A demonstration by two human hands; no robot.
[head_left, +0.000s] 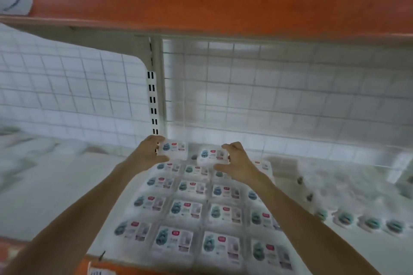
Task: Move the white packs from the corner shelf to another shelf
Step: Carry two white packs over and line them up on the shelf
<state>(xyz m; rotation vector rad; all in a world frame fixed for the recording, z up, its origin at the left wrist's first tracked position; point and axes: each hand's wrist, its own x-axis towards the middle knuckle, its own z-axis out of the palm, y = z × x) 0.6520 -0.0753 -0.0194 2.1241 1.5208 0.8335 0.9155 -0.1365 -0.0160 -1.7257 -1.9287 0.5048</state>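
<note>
Both arms reach to the back of the shelf (67,185). The left hand (149,152) grips a white pack (174,149) by its left end, just beside the slotted upright (152,96). The right hand (237,163) pinches another white pack (212,156) — thumb in front, fingers behind — above the rows of packs (201,219) lying flat.

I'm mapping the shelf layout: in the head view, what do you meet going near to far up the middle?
Orange shelf edge → rows of white packs → left hand and right hand, each gripping a pack → slotted upright post → orange upper shelf.
</note>
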